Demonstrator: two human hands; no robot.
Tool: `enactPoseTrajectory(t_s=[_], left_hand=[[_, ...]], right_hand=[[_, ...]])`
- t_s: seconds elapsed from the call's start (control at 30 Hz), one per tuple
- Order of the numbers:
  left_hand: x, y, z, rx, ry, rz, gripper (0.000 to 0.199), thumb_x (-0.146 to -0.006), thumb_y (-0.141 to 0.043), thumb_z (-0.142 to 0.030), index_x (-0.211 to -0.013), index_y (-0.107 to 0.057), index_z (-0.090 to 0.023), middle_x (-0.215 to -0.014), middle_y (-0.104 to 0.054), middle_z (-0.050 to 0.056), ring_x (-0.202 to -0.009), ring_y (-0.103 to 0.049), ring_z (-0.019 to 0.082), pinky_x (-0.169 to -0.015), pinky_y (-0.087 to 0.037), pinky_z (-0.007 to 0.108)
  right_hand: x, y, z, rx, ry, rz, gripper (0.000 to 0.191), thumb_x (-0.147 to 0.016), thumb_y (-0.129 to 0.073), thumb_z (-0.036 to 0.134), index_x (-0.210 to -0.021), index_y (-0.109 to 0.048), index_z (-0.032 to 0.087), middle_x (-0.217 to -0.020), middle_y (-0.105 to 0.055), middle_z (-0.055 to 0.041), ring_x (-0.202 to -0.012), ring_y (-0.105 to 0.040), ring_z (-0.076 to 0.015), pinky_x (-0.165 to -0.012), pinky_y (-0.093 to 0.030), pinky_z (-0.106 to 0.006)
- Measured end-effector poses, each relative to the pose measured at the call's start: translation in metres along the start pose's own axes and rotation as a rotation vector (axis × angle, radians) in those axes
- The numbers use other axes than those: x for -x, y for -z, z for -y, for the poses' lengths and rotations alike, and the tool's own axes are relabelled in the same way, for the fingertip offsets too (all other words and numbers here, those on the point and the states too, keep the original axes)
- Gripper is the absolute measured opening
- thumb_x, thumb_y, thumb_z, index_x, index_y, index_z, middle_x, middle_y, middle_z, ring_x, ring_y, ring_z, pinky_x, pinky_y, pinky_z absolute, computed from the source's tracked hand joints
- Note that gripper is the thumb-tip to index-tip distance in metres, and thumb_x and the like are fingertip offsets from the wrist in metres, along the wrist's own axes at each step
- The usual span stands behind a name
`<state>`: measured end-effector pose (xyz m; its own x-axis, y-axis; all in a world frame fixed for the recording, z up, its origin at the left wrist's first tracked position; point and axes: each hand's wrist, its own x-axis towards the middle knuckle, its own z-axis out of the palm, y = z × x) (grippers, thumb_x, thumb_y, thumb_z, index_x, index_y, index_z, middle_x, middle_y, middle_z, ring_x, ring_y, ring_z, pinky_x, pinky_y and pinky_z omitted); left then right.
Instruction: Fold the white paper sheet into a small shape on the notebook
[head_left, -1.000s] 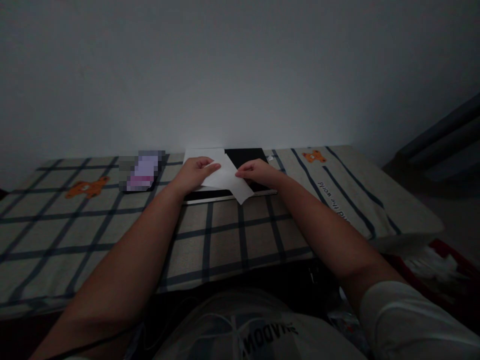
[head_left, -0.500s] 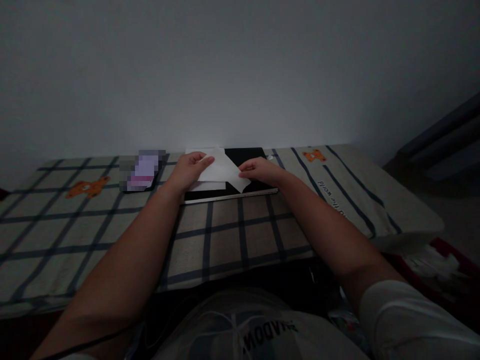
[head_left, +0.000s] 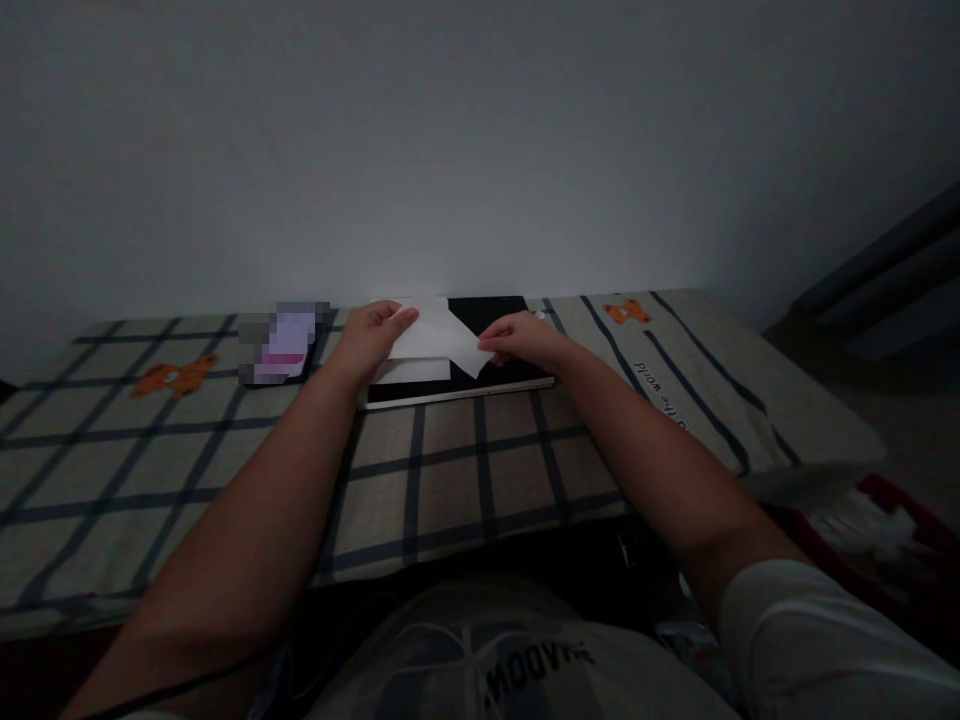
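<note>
Left hand (head_left: 367,340) and right hand (head_left: 525,338) are pinching white paper (head_left: 431,332) over a black board (head_left: 491,314) — right end already pointed, neither grip yet released.

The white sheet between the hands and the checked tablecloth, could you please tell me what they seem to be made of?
White sheet: probably paper, with a matt finish; it looks thin, with a crisp, pointed corner.
Checked tablecloth: likely fabric, dull, with faint creases and no clear gloss, though the dim light leaves a coated surface possible.
</note>
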<state>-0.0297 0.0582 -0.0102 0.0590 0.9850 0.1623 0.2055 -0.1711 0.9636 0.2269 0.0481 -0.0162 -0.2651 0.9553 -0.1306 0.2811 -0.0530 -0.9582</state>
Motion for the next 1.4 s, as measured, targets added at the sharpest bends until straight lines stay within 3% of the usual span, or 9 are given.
enactPoseTrajectory(t_s=[0.2, 0.33, 0.5, 0.77, 0.93, 1.03, 1.13, 1.27, 1.4], left_hand=[[0.000, 0.002, -0.002, -0.009, -0.005, -0.043, 0.028, -0.078, -0.072, -0.044, -0.078, -0.062, -0.019, -0.069, -0.059, 0.000, -0.060, -0.050, 0.012, -0.056, -0.039, 0.023], [-0.001, 0.002, 0.000, 0.030, 0.005, -0.020, 0.030, -0.075, -0.073, -0.046, -0.079, -0.060, -0.019, -0.070, -0.059, 0.000, -0.061, -0.049, 0.012, -0.055, -0.038, 0.023], [-0.005, 0.001, 0.004, 0.062, 0.061, 0.001, 0.036, -0.070, -0.076, -0.051, -0.082, -0.060, -0.021, -0.076, -0.062, 0.002, -0.065, -0.053, 0.015, -0.057, -0.042, 0.026], [-0.003, 0.003, 0.003, 0.021, 0.029, -0.046, 0.034, -0.075, -0.076, -0.050, -0.081, -0.062, -0.020, -0.072, -0.061, 0.001, -0.061, -0.052, 0.014, -0.055, -0.039, 0.025], [-0.003, 0.005, 0.002, 0.014, 0.025, -0.061, 0.030, -0.076, -0.075, -0.047, -0.080, -0.062, -0.019, -0.070, -0.059, 0.000, -0.058, -0.049, 0.012, -0.051, -0.035, 0.024], [-0.004, 0.005, 0.003, 0.046, 0.045, -0.063, 0.032, -0.074, -0.076, -0.047, -0.080, -0.062, -0.019, -0.069, -0.059, 0.000, -0.056, -0.048, 0.012, -0.050, -0.035, 0.024], [-0.004, 0.003, 0.004, 0.054, 0.068, -0.020, 0.033, -0.073, -0.077, -0.048, -0.080, -0.061, -0.020, -0.067, -0.059, 0.000, -0.056, -0.048, 0.012, -0.050, -0.037, 0.023], [-0.002, -0.002, 0.006, -0.075, 0.055, 0.089, 0.036, -0.075, -0.075, -0.053, -0.077, -0.061, -0.020, -0.063, -0.056, -0.001, -0.054, -0.047, 0.013, -0.048, -0.033, 0.023], [0.001, -0.007, 0.005, -0.180, 0.040, 0.175, 0.038, -0.076, -0.072, -0.056, -0.077, -0.063, -0.019, -0.063, -0.057, 0.000, -0.052, -0.044, 0.012, -0.046, -0.028, 0.023]], right_hand=[[-0.001, 0.004, -0.003, -0.120, 0.060, 0.097, 0.021, -0.081, -0.069, -0.001, -0.084, -0.079, 0.018, -0.082, -0.077, -0.0027, -0.070, -0.067, -0.0108, -0.074, -0.058, -0.025], [0.000, 0.006, -0.003, -0.151, 0.055, 0.124, 0.023, -0.081, -0.069, -0.002, -0.088, -0.080, 0.018, -0.084, -0.078, -0.0026, -0.072, -0.067, -0.0097, -0.074, -0.057, -0.023], [-0.002, 0.010, -0.007, -0.071, -0.028, 0.090, 0.008, -0.086, -0.073, 0.011, -0.082, -0.076, 0.016, -0.067, -0.071, -0.0011, -0.059, -0.061, -0.0099, -0.059, -0.054, -0.021], [0.002, 0.012, -0.003, 0.137, 0.014, 0.121, 0.034, -0.100, -0.062, 0.024, -0.066, -0.061, 0.019, -0.055, -0.058, 0.0020, -0.050, -0.053, -0.0100, -0.050, -0.044, -0.023], [0.005, 0.015, 0.000, 0.139, 0.076, 0.147, 0.027, -0.099, -0.060, 0.022, -0.072, -0.061, 0.020, -0.056, -0.058, 0.0030, -0.053, -0.055, -0.0110, -0.053, -0.045, -0.023], [0.006, 0.018, -0.002, 0.050, 0.078, 0.184, 0.017, -0.092, -0.064, 0.014, -0.076, -0.067, 0.019, -0.068, -0.065, 0.0010, -0.059, -0.059, -0.0110, -0.059, -0.050, -0.024], [0.004, 0.019, -0.004, -0.034, 0.057, 0.196, 0.011, -0.090, -0.067, 0.018, -0.080, -0.071, 0.019, -0.077, -0.070, -0.0020, -0.065, -0.062, -0.0121, -0.061, -0.052, -0.024], [0.002, 0.010, -0.002, -0.038, 0.069, 0.169, 0.025, -0.098, -0.061, 0.035, -0.082, -0.070, 0.018, -0.072, -0.067, -0.0019, -0.062, -0.059, -0.0119, -0.055, -0.047, -0.023], [0.004, 0.000, 0.002, 0.067, 0.153, 0.122, 0.014, -0.093, -0.065, 0.028, -0.083, -0.068, 0.018, -0.064, -0.059, 0.0025, -0.059, -0.054, -0.0120, -0.055, -0.042, -0.024]])
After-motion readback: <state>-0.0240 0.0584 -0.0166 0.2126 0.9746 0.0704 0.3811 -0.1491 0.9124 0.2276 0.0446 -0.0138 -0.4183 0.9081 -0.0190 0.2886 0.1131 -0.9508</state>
